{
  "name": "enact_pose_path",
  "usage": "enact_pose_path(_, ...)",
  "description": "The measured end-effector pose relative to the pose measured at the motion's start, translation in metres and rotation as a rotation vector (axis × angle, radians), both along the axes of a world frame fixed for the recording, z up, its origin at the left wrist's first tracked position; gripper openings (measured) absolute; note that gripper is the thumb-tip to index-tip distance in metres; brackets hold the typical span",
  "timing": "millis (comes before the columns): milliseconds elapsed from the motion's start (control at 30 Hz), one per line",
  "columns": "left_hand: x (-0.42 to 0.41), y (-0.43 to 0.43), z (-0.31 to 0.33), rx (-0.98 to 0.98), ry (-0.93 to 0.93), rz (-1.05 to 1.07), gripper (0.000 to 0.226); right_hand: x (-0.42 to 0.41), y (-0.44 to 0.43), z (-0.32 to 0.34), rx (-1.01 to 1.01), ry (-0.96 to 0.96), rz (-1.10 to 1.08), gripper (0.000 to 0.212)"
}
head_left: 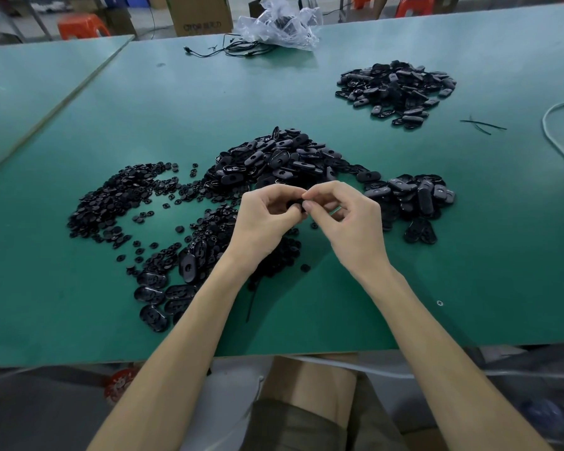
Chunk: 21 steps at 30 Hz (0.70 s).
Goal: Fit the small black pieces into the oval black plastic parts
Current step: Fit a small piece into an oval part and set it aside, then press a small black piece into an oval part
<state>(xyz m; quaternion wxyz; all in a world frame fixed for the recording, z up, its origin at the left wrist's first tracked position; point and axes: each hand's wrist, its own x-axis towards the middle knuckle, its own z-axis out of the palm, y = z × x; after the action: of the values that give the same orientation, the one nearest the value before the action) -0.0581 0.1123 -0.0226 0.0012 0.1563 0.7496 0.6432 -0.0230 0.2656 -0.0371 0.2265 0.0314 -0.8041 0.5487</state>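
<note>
Just in front of the big pile of oval parts [274, 161], the left hand [267, 219] and right hand [350, 219] together pinch one black part [295, 204], which their curled fingers mostly hide.

oval black parts [274, 161]: heaped centre | small black pieces [111, 203]: scattered left of them

Glossy black plastic oval parts [274, 161]; matt green table [176, 102].
</note>
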Motion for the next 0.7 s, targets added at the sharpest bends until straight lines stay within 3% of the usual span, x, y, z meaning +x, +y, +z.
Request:
enact_pose_path(233, 0.0029, -0.0032, 0.004, 0.107, 0.008, -0.036, 0.024, 0.0008, 0.0003, 0.0019, -0.009, 0.072, -0.03, 0.017)
enact_pose_path(700, 0.0021, -0.0028, 0.0012, 0.009, 0.041, -0.006, 0.024, 0.0041, -0.0017, 0.0059, 0.054, 0.072, -0.037, 0.022)
